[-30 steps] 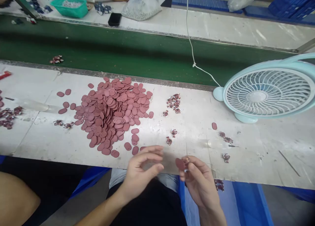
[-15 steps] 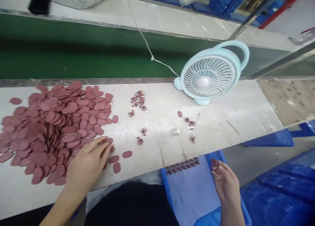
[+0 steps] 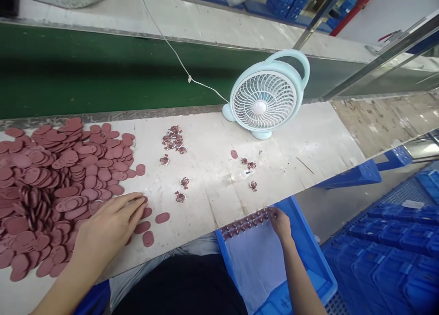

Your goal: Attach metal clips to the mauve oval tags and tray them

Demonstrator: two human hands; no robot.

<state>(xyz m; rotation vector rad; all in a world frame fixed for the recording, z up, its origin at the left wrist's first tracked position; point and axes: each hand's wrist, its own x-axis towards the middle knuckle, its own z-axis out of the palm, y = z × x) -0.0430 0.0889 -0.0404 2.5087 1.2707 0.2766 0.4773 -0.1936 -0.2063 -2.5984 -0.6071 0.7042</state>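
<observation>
A large heap of flat reddish oval pieces (image 3: pixel 78 168) covers the left of the white table. My left hand (image 3: pixel 115 221) rests at the heap's right edge, its fingertips closed on an oval piece (image 3: pixel 145 199). Loose ovals (image 3: pixel 162 217) lie just right of it. My right hand (image 3: pixel 279 223) is over the blue bin (image 3: pixel 308 251), fingers pinched at the right end of rows of small dark red parts (image 3: pixel 245 222); what they hold is too small to tell. Small dark red clusters (image 3: pixel 173 139) lie mid-table, others (image 3: pixel 253 186) farther right.
A light blue fan (image 3: pixel 262 104) stands at the table's back, its white cord (image 3: pixel 189 78) running up leftward. A thin stick (image 3: pixel 305 165) lies right of the clusters. Stacked blue crates (image 3: pixel 387 260) stand at lower right. A green strip (image 3: pixel 103 77) runs behind the table.
My right hand has moved left and up to the end of the rows, carrying a small dark red piece there. My left hand stays by the heap. The camera view has shifted right.
</observation>
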